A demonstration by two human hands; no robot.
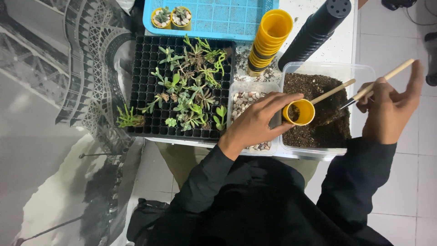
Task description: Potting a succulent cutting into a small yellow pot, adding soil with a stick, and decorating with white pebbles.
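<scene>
My left hand [255,123] has its fingers and thumb wrapped around one small yellow pot [298,112], which has a little soil in it and sits over the near edge of the soil tub [364,73]. My right hand [387,109] pinches a wooden-handled tool [382,81], fingers closed on its stick, index finger lifted, the metal tip pointing towards the soil. A second wooden stick [332,91] lies across the soil by the pot.

I count two clear tubs: that one, and one with pebbles [248,98] under my left wrist. There is one black seedling tray [141,68] of small succulents, one blue basket [218,18] holding two planted pots [172,17], one stack of yellow pots [268,41] and one stack of black pots [316,29] (both lying on their sides).

Both forearms, in dark sleeves, reach forward from my lap. Everything rests on a white table [339,45]; the floor is pale tile.
</scene>
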